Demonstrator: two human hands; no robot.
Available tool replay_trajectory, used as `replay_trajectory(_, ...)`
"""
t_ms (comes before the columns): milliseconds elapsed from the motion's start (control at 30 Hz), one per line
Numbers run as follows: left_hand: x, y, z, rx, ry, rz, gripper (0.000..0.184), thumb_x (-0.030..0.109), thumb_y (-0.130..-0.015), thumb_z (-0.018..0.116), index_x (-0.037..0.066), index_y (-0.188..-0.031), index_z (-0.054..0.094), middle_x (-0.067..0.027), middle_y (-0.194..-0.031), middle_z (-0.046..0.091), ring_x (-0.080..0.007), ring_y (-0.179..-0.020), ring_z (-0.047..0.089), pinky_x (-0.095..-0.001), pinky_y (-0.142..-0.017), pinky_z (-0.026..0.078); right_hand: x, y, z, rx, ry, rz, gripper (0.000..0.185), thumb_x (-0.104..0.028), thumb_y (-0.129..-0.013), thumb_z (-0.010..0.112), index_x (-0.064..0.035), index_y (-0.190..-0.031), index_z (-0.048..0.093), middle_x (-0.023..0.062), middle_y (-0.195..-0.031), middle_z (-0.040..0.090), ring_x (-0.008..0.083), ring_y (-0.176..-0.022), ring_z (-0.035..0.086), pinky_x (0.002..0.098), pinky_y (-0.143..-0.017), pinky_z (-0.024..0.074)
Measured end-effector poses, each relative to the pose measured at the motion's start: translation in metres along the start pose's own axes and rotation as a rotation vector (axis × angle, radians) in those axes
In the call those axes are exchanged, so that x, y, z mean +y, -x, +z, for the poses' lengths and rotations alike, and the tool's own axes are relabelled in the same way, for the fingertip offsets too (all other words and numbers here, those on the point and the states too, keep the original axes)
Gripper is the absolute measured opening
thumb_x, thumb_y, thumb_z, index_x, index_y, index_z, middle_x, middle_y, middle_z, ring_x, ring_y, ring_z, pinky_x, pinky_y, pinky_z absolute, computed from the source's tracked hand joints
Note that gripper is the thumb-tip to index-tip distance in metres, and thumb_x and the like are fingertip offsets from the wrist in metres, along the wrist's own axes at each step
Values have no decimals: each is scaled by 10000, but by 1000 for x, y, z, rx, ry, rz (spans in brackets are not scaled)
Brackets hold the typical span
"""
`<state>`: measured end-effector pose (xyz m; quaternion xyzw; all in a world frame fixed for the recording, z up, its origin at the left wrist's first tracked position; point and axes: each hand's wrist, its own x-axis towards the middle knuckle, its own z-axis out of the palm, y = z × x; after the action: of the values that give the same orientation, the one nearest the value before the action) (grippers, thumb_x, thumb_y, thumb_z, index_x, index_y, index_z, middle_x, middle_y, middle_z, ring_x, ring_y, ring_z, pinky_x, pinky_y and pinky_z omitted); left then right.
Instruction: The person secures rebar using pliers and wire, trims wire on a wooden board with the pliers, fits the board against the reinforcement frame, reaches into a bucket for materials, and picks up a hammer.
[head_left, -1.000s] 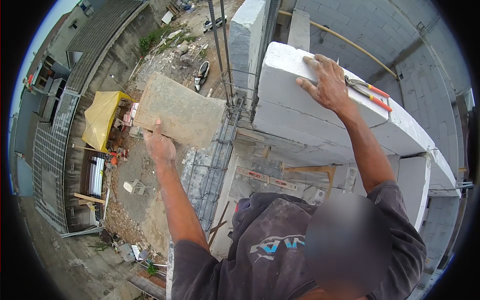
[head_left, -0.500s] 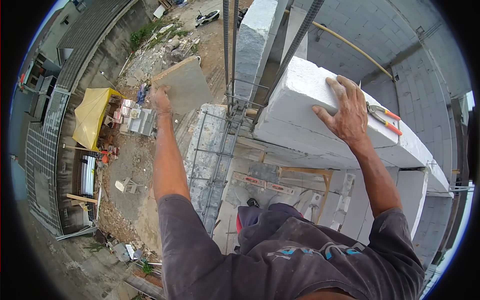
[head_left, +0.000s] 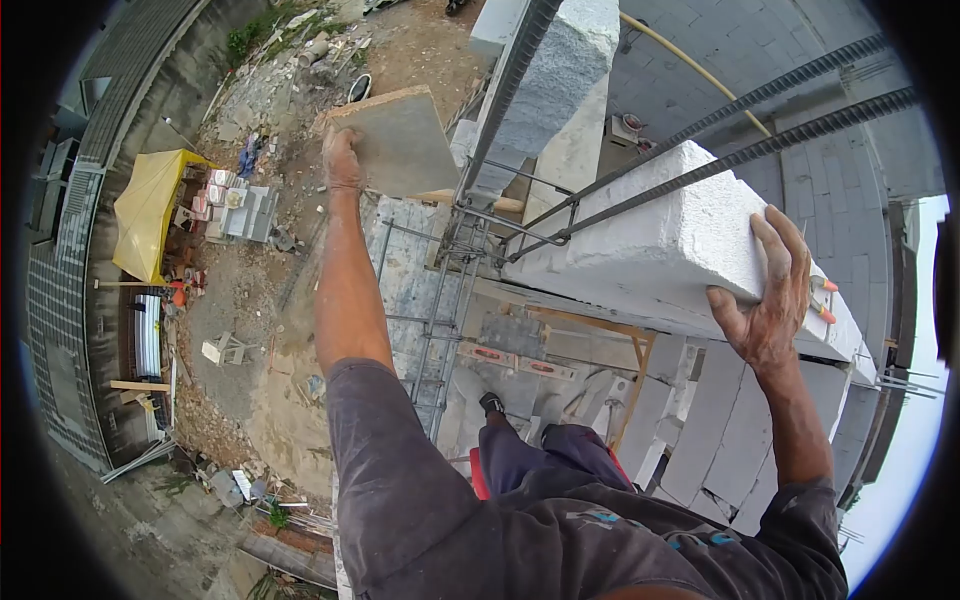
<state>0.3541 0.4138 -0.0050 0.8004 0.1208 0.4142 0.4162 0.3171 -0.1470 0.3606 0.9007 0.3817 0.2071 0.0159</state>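
Observation:
At the far left of the rebar, my left hand (head_left: 342,160) grips the edge of a flat, grey-faced board (head_left: 405,145) with a rough brown rim. It is held out over the ground far below. My right hand (head_left: 772,300) rests on the edge of a white aerated concrete block (head_left: 718,220), thumb apart from the fingers. Just beyond that hand, pliers with orange handles (head_left: 822,312) lie on top of the wall, mostly hidden by it. Tall rebar rods (head_left: 725,165) rise between the board and the block.
A rebar cage (head_left: 425,330) lies along the grey concrete formwork (head_left: 400,250). Below, a red and grey spirit level (head_left: 515,362) lies by my feet. A yellow tarp (head_left: 155,210) and rubble are on the ground at left. A yellow hose (head_left: 690,65) crosses the upper right.
The view has shifted, bringing the rods in front of the block. My left hand still holds the board. My right hand has moved to the block's edge, now covering most of the pliers.

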Motion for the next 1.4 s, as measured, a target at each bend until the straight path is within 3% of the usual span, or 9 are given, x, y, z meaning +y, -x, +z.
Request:
replay_trajectory(267, -12, 4, 21, -67, 324, -188, 116, 82, -818, 532, 48, -870, 631, -12, -905, 601, -139, -876, 523, -300, -834, 422, 3, 1, 2, -29, 18, -1, 818, -648, -856, 613, -123, -1460, 444, 231, -1432, 452, 397, -1352, 442, 573, -1111, 365)
replay_trajectory(367, -10, 4, 26, -39, 585, -425, 120, 79, -812, 530, 56, -871, 632, -22, -902, 602, -137, -866, 525, -294, -838, 422, 5, 1, 3, -38, 25, -8, 829, -667, -860, 586, -107, -1453, 441, 243, -1433, 443, 391, -1354, 440, 564, -1102, 376)
replay_trajectory(533, -30, 5, 10, 69, 337, -370, 171, 97, -797, 538, 71, -931, 641, -58, -944, 632, -203, -946, 582, -342, -837, 464, 6, 2, 2, -59, 47, -19, 832, -657, -861, 583, -85, -1444, 426, 245, -1427, 432, 393, -1356, 436, 558, -1093, 386)
replay_trajectory(600, -27, 6, -3, 238, 481, -542, 242, 141, -792, 547, 79, -1005, 645, -75, -1001, 648, -238, -1011, 594, -374, -864, 479, 6, 2, 3, -55, 38, -21, 831, -654, -860, 586, -82, -1442, 426, 249, -1422, 429, 392, -1355, 434, 558, -1093, 386)
replay_trajectory(667, 5, -2, -20, 520, 1001, -974, 346, 196, -791, 549, 89, -1106, 645, -90, -1088, 660, -275, -1090, 597, -416, -912, 491, 7, 2, 2, -69, 32, -9, 834, -652, -861, 589, -76, -1442, 425, 250, -1415, 428, 389, -1357, 431, 558, -1092, 387)
replay_trajectory(767, 11, 3, -36, 633, 1153, -873, 498, 298, -764, 543, 98, -1215, 608, -87, -1169, 623, -304, -1092, 577, -512, -959, 449, 8, 3, 2, -77, 53, -9, 837, -651, -863, 590, -72, -1443, 420, 248, -1401, 433, 383, -1358, 431, 558, -1088, 392)
replay_trajectory(1000, -20, 36, -22, 907, 1214, -885, 669, 358, -762, 492, 111, -1383, 517, -147, -1389, 524, -368, -1293, 477, -584, -1074, 372, 8, 5, 5, -70, 54, 8, 868, -713, -881, 497, -80, -1466, 394, 253, -1401, 421, 388, -1380, 407, 585, -1092, 384)
replay_trajectory(1167, -20, 56, -4, 1020, 1193, -893, 734, 390, -748, 473, 121, -1431, 474, -150, -1436, 487, -380, -1324, 450, -607, -1085, 352, 14, 5, 4, -82, 41, -38, 850, -665, -890, 533, -64, -1469, 369, 240, -1369, 432, 379, -1372, 408, 559, -1097, 385)
replay_trajectory(1400, -7, 59, 6, 919, 1281, -891, 742, 399, -749, 479, 125, -1439, 474, -145, -1441, 489, -377, -1345, 440, -586, -1094, 346, 11, 3, 1, -115, 60, -23, 861, -681, -901, 506, -41, -1457, 353, 273, -1415, 404, 383, -1422, 348, 562, -1150, 332)
